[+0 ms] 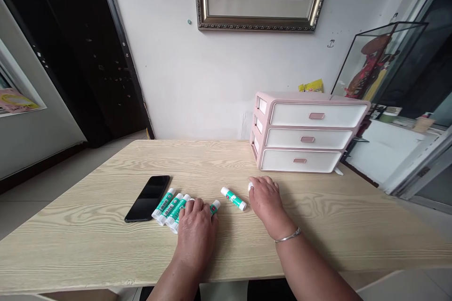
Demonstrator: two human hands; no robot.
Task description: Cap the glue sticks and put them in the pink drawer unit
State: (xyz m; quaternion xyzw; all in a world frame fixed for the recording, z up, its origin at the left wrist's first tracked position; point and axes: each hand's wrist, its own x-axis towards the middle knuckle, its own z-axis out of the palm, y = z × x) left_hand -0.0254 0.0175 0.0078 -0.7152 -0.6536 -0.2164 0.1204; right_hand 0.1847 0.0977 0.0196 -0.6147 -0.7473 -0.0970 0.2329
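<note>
Glue sticks (170, 209): slanted row toward the left hand's (197, 222) ten o'clock, partly beneath it.
Left hand: fingers curled over the row; whether it grips cannot be told.
Right hand (265, 198): closed on a mostly hidden white-ended object (250, 186).
Loose glue stick (233, 198): left hand's two o'clock.
Smartphone (147, 200): row's ten o'clock.

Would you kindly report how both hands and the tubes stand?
Left hand over grouped tubes; right hand at a white piece, mostly hidden; another tube lying between hands; phone close beside the group.
</note>
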